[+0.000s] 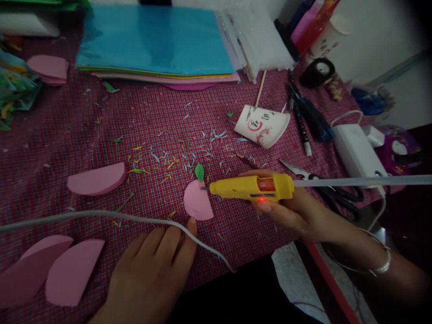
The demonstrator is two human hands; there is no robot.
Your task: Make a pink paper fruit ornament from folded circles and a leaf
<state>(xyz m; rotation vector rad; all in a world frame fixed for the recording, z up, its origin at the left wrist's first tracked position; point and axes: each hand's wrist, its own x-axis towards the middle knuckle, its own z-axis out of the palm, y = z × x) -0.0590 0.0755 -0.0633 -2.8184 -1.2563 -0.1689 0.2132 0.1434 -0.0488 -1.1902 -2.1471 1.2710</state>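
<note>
My right hand is wrapped round a yellow glue gun with a lit red light and a long glue stick coming out of its back. The gun's nozzle points left, at the upper right edge of a pink paper half-circle. A small green paper leaf stands at the top of that piece. My left hand lies flat on the tablecloth, its index fingertip at the lower edge of the pink piece. A pale cord runs across, over the left fingers.
More folded pink paper pieces lie on the left. Paper scraps litter the checked cloth. A stack of coloured paper is at the back. Rightward are a tipped paper cup, scissors and a white power strip.
</note>
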